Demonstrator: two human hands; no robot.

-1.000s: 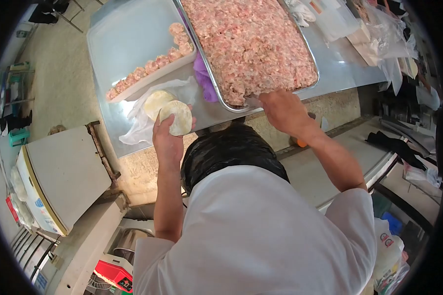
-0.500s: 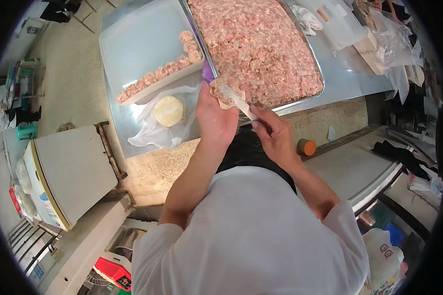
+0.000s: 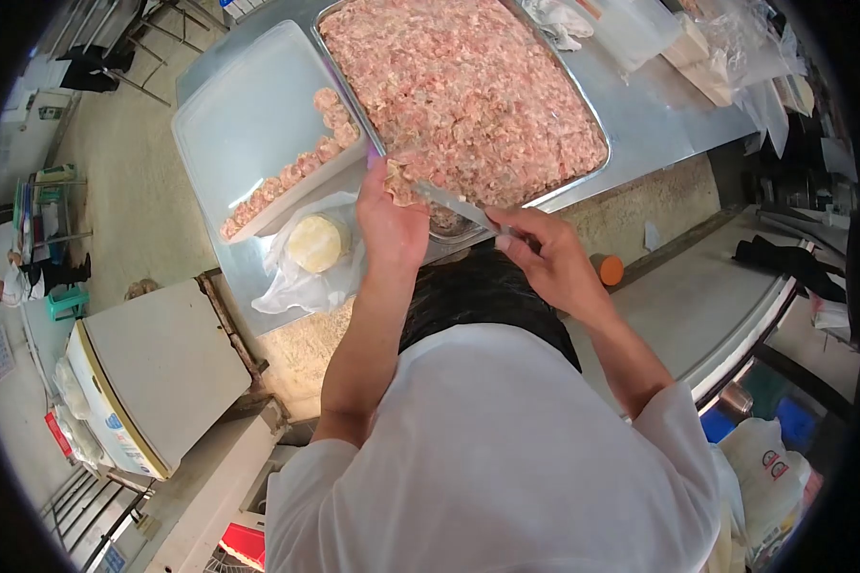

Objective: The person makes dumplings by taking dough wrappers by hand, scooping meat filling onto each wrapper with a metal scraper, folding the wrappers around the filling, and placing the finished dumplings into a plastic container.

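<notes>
My left hand (image 3: pixel 395 229) is cupped, palm up, around a thin dumpling wrapper (image 3: pixel 401 188) with some meat on it. My right hand (image 3: pixel 548 256) grips the handle of a flat spatula (image 3: pixel 457 203), whose blade reaches toward the wrapper and crosses the near edge of the meat tray. Minced meat filling (image 3: pixel 468 91) is heaped in the metal tray (image 3: pixel 583 179). Left of it, a white plastic box (image 3: pixel 244 91) holds a row of filled dumplings (image 3: pixel 296 172) along two sides. A round stack of wrappers (image 3: pixel 317 243) lies on a white plastic bag (image 3: pixel 287 294) beside my left forearm.
The metal table (image 3: pixel 674 119) carries a white cloth (image 3: pixel 554 24), a clear plastic container (image 3: pixel 631 29) and loose plastic bags (image 3: pixel 760 57) on its right. A white-topped cabinet (image 3: pixel 167 368) stands lower left. An orange round object (image 3: pixel 608 269) is near my right forearm.
The view has shifted, so the table sits further left. The spatula blade has drawn back from the middle of the wrapper toward the tray's near edge.
</notes>
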